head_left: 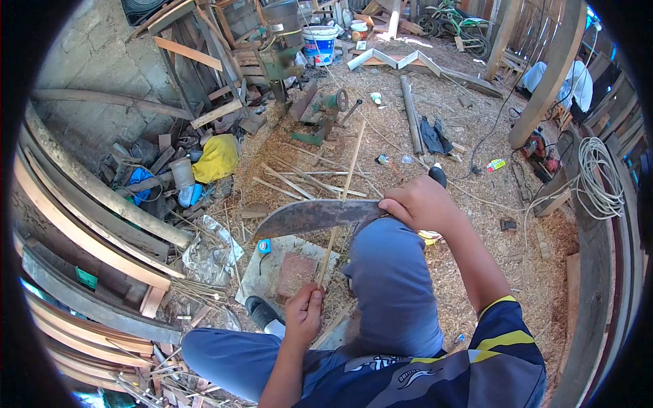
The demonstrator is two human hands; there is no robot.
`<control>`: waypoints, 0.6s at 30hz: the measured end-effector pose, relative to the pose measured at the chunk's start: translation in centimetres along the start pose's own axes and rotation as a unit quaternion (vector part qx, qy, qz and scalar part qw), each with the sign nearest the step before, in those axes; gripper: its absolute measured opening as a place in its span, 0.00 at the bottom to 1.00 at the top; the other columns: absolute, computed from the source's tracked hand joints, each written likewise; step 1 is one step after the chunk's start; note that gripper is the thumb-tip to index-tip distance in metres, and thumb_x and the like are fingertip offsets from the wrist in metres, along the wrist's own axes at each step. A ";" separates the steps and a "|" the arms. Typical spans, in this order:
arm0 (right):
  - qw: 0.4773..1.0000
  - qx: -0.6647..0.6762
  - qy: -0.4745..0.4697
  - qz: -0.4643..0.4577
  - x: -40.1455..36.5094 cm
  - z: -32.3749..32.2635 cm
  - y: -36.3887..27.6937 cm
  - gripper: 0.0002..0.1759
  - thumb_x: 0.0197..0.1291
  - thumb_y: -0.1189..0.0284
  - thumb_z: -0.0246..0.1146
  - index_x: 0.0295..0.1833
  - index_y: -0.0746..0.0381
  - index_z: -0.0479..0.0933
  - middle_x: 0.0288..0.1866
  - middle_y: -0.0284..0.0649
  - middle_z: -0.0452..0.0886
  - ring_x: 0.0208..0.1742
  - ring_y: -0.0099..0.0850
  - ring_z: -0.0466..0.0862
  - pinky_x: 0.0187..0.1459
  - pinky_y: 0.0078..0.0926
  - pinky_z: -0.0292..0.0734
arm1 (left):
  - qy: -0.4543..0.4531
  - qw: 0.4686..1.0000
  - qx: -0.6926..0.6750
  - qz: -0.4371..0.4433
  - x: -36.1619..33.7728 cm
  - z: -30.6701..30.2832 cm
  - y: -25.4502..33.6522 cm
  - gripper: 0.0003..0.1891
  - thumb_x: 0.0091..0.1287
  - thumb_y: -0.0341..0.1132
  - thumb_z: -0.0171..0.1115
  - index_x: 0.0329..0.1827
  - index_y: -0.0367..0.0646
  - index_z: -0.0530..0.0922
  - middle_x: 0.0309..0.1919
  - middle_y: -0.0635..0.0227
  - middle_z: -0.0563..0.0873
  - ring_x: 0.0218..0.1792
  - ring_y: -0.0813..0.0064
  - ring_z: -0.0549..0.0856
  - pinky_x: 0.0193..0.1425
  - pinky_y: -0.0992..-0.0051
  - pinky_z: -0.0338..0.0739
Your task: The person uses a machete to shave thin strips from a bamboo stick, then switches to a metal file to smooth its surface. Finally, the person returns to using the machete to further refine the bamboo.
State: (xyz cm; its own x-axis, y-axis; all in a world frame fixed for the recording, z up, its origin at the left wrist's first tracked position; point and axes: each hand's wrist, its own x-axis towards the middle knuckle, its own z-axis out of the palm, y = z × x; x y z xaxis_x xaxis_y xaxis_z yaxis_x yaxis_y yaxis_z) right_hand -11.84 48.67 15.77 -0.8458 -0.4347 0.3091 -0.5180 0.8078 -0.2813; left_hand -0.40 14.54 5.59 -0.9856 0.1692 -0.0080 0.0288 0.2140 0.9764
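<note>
My right hand [423,204] is closed at the handle end of a machete [309,217], whose wide dark blade points left above my raised knee. The blade lies across a thin wooden stick [353,163], hiding a short part of it. Wrapped round the stick's lower end is my left hand [303,314], below the blade. The stick slants up and away from me. On the ground beyond the blade lie several similar thin sticks [299,178]. A reddish brick [296,274] rests on a pale slab [255,289] beneath the machete, with a blue tape measure [264,246] at the slab's far side.
Wood shavings cover the ground. A green metal machine part [320,122] stands ahead, near a paint bucket [319,45]. Curved planks [88,231] line the left side. A wooden post [554,75] and coiled cable [600,178] are on the right; a person [575,85] crouches behind the post.
</note>
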 end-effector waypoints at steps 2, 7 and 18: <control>1.000 0.000 -0.005 0.009 -0.2 -0.2 0.1 0.23 0.80 0.52 0.58 0.36 0.57 0.85 0.27 0.47 0.85 0.31 0.52 0.87 0.37 0.51 0.80 | -0.003 1.000 0.002 0.001 -0.3 -0.1 -0.3 0.10 0.84 0.33 0.58 0.45 0.37 0.83 0.24 0.73 0.79 0.26 0.81 0.78 0.32 0.75 0.73; 0.999 0.029 0.006 0.023 -1.1 -0.2 1.0 0.24 0.80 0.53 0.58 0.36 0.58 0.84 0.29 0.48 0.85 0.33 0.53 0.87 0.38 0.52 0.80 | -0.029 0.999 0.015 0.036 -1.6 -0.7 -2.3 0.15 0.86 0.41 0.57 0.45 0.38 0.81 0.24 0.77 0.78 0.21 0.86 0.74 0.25 0.80 0.66; 0.996 0.014 -0.005 0.086 -3.6 -1.2 2.8 0.24 0.80 0.53 0.57 0.38 0.59 0.85 0.30 0.52 0.85 0.36 0.56 0.86 0.42 0.55 0.79 | -0.064 0.998 0.000 0.001 -4.8 -2.1 -3.9 0.19 0.85 0.44 0.59 0.40 0.36 0.81 0.22 0.74 0.79 0.21 0.83 0.75 0.26 0.77 0.67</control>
State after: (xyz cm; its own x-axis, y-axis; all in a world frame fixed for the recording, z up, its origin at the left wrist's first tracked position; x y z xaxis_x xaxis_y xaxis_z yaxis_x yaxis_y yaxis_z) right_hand -10.08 53.00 14.92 -0.9234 -0.2948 0.2460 -0.3688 0.8593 -0.3545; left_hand 3.84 10.87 2.28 -0.9563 0.2906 -0.0330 0.0315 0.2143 0.9763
